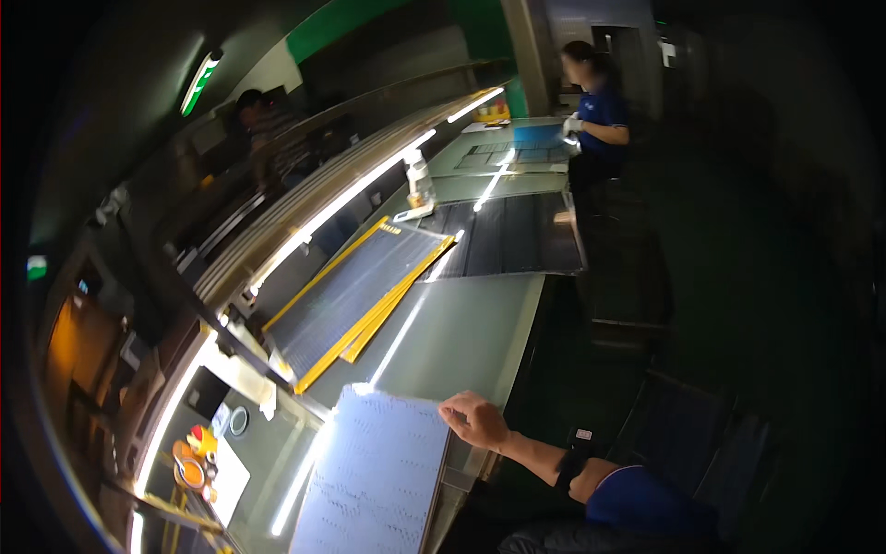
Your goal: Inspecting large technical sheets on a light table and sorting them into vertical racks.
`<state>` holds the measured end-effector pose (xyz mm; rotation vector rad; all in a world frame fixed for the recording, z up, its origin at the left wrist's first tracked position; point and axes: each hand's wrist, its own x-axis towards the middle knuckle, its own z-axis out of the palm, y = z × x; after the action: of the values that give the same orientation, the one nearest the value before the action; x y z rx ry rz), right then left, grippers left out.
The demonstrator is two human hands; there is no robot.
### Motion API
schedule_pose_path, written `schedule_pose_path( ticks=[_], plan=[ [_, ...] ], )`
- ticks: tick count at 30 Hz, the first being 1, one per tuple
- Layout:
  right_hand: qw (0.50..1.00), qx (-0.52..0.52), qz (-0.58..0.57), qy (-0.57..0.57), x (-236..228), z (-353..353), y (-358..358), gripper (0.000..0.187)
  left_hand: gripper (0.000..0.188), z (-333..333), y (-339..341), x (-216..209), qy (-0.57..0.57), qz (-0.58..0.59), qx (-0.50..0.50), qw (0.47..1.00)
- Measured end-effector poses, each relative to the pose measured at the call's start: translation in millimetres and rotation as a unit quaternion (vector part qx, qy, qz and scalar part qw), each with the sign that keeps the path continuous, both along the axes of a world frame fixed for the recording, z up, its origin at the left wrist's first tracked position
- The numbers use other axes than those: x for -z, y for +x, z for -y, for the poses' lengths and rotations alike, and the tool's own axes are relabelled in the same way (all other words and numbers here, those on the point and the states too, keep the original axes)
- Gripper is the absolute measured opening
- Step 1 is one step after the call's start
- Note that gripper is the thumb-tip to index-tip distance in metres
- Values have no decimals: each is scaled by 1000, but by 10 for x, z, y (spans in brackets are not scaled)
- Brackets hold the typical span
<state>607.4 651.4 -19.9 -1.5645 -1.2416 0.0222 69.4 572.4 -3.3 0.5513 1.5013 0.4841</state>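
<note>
My right hand [475, 421] is at the upper right corner of a large white panel [378, 471] with rows of small dark marks. Its fingers are curled and closed on the panel's edge, and a dark band circles the forearm. The panel lies on the glossy bench [461, 342] and runs out of the lower part of the picture; a thin brown edge shows along its right side. My left hand is out of sight.
Beyond the panel lie dark yellow-edged panels [369, 295] and a dark sheet [508, 235]. A bottle [418, 180] stands behind them. Orange and yellow items [192, 466] sit at left. A gloved co-worker [602, 115] sits at the far end. Tube lights [341, 208] line a rail.
</note>
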Motion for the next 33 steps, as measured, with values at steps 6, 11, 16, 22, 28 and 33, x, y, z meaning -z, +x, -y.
schedule_pose_path(
  ticks=[6,11,16,22,28,33],
  plan=[
    [990,-65,91,89,-68,-44,-71,12,20,186,1091,-544,289,-153,258,909],
    [995,8,-68,77,-216,252,-16,12,75,-40,1093,-499,490,-464,473,567],
    [993,-5,-88,81,-39,367,-2,13,53,33,816,-43,597,-453,417,514],
    [988,5,-148,50,-34,479,19,14,21,125,745,17,698,-364,376,488],
    [989,22,-118,87,-140,443,137,13,5,-226,676,-1053,802,-346,234,427],
    [982,93,-47,160,-290,450,144,16,12,-948,781,-1773,761,-226,-189,578]
  ],
)
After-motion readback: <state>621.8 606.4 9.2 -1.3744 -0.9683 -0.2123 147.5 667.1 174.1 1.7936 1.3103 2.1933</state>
